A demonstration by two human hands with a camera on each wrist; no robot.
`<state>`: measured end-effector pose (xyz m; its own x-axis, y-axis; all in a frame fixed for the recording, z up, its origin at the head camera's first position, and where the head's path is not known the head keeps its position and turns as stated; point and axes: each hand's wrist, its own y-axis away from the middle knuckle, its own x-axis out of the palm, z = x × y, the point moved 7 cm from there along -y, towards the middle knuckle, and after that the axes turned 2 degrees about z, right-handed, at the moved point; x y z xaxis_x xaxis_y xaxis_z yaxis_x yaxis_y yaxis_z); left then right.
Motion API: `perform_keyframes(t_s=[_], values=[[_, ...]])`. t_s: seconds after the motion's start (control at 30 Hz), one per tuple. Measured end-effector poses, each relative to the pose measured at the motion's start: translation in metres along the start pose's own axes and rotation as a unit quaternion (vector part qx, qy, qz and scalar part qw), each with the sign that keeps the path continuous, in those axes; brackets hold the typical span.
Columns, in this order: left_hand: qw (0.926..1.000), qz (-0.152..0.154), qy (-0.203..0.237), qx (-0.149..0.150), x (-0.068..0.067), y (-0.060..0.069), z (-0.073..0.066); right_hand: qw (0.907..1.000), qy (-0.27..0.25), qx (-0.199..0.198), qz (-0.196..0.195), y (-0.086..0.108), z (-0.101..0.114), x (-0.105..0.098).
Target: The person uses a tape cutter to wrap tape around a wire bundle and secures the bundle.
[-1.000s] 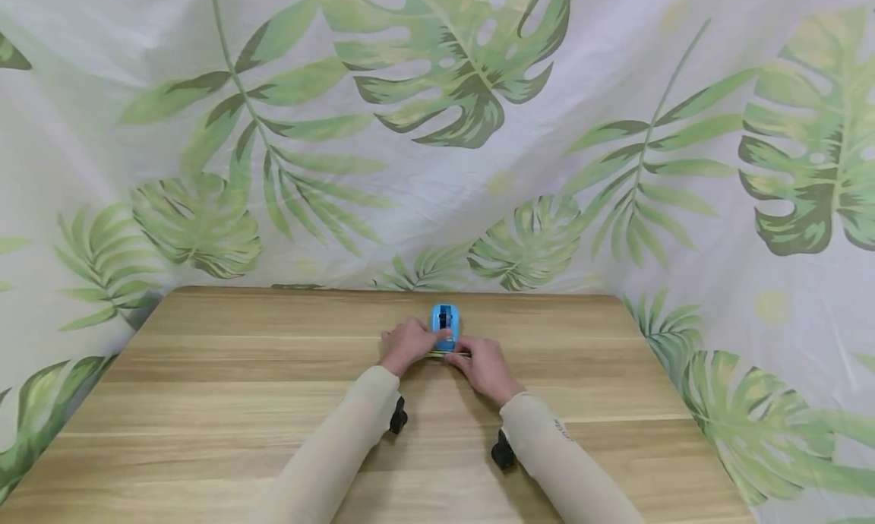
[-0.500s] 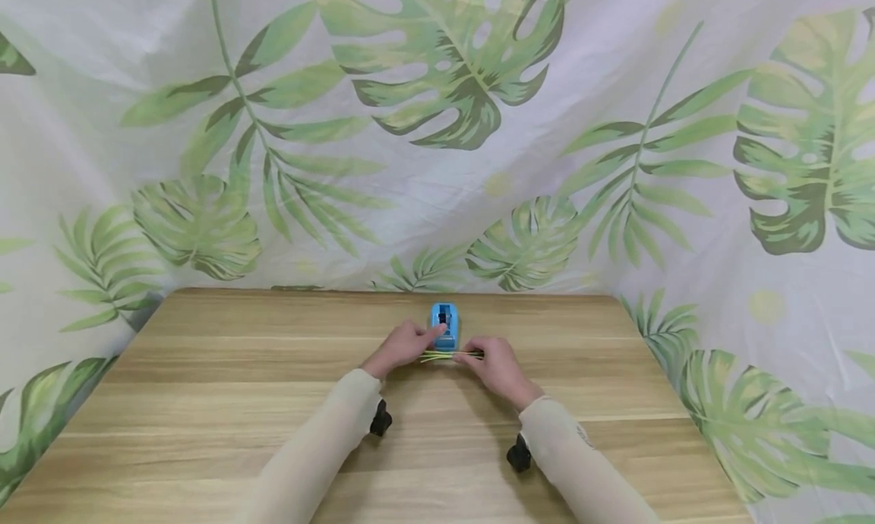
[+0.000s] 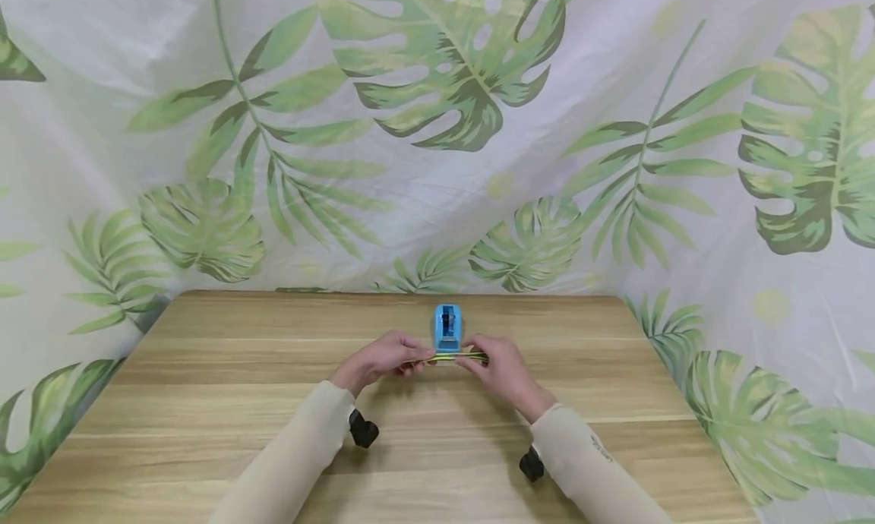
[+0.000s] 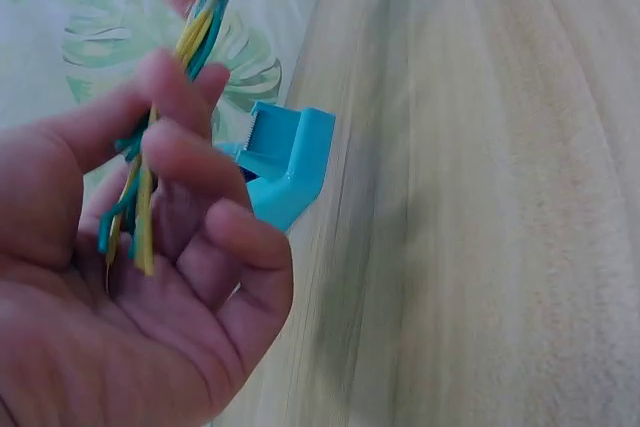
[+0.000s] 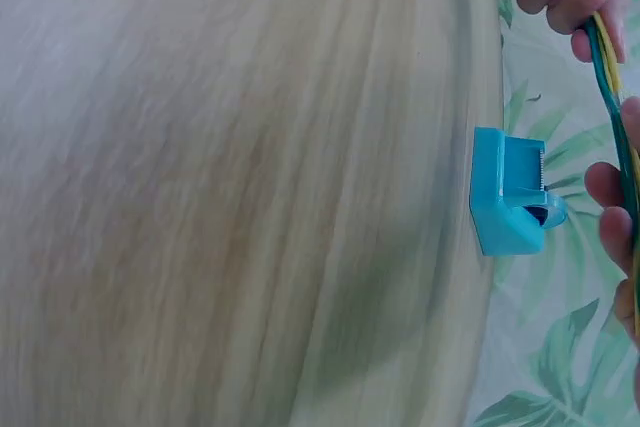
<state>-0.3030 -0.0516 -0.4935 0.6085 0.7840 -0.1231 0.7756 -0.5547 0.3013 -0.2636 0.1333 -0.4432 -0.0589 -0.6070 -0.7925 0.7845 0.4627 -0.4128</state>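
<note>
A bundle of thin green and yellow wires runs crosswise between my two hands, just in front of a blue tape dispenser. My left hand pinches one end between thumb and fingers. In the left wrist view the loose wire ends lie over the palm, some of the green ones bent. With thumb and fingers, my right hand grips the other part of the bundle. The right wrist view catches only some fingertips of that hand at its edge. The dispenser's toothed cutter faces the hands, and neither hand touches it.
The dispenser stands near the back of a wooden table. Behind the table hangs a white cloth printed with green leaves. Black wrist cameras sit below both cuffs.
My left hand has moved left and nearer, away from the dispenser, and now pinches the left end of the wires. The right hand has shifted slightly right, still holding the bundle.
</note>
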Motion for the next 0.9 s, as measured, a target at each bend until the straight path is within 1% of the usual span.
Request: perform_keyframes(t_s=[0.07,0.1,0.13,0.2,0.27,0.33,0.43,0.53,0.63,0.77,0.9], values=[[0.9999,-0.011,0.004,-0.002,-0.001,0.001,0.001,0.9972,0.048,-0.054,-0.018,0.002,0.011,-0.004],[0.9999,-0.015,0.005,-0.001,-0.001,0.002,0.001,0.993,0.079,-0.081,-0.031,0.003,0.017,-0.006],[0.9998,-0.019,0.007,-0.001,-0.002,0.003,0.001,0.9869,0.11,-0.109,-0.044,0.004,0.022,-0.008],[0.9997,-0.022,0.014,0.0,-0.002,0.004,0.002,0.9714,0.162,-0.159,-0.067,0.006,0.031,-0.009],[0.9995,-0.018,0.027,0.0,-0.001,0.005,0.002,0.9561,0.197,-0.2,-0.085,0.009,0.038,-0.008],[0.9991,-0.01,0.042,-0.001,0.001,0.007,0.002,0.9447,0.215,-0.228,-0.098,0.011,0.041,-0.006],[0.9982,-0.002,0.059,-0.003,0.005,0.01,0.002,0.9369,0.214,-0.25,-0.118,0.013,0.043,-0.003],[0.9977,0.0,0.068,-0.004,0.008,0.014,0.001,0.9328,0.215,-0.257,-0.132,0.013,0.044,-0.001],[0.9971,0.0,0.076,-0.005,0.01,0.016,0.0,0.9313,0.215,-0.26,-0.138,0.014,0.044,0.001],[0.9963,-0.006,0.086,0.003,0.01,0.018,-0.001,0.936,0.201,-0.254,-0.139,0.015,0.044,0.0],[0.9964,-0.019,0.078,0.026,0.01,0.018,-0.004,0.9424,0.191,-0.241,-0.131,0.014,0.042,0.002]])
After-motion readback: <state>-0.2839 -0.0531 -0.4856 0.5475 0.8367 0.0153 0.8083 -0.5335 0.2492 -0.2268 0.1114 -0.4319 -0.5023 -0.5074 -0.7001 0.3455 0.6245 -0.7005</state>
